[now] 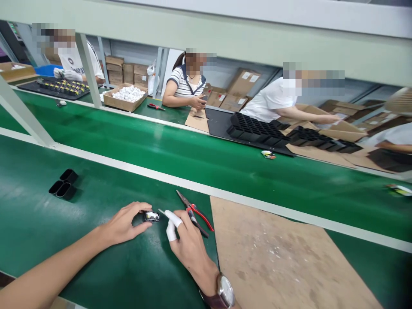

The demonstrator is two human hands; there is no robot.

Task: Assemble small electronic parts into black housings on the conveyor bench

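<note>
My left hand is closed on a small black casing between thumb and forefinger. White and yellow parts show in the casing's open end. White finger covers sit on the thumb and forefinger of my right hand, which pinches a thin, pale, pointed tool; its exact kind is hidden by the fingers. The tool's tip is just right of the casing, apart from it. Beside my right hand lie long-nose pliers with red and black handles, their jaws pointing away from me.
Three black oval cases stand at the left. A worn cardboard sheet covers the bench at right. Beyond a white rail runs a green belt carrying small parts. Several co-workers sit opposite, near black trays and a box of white pieces.
</note>
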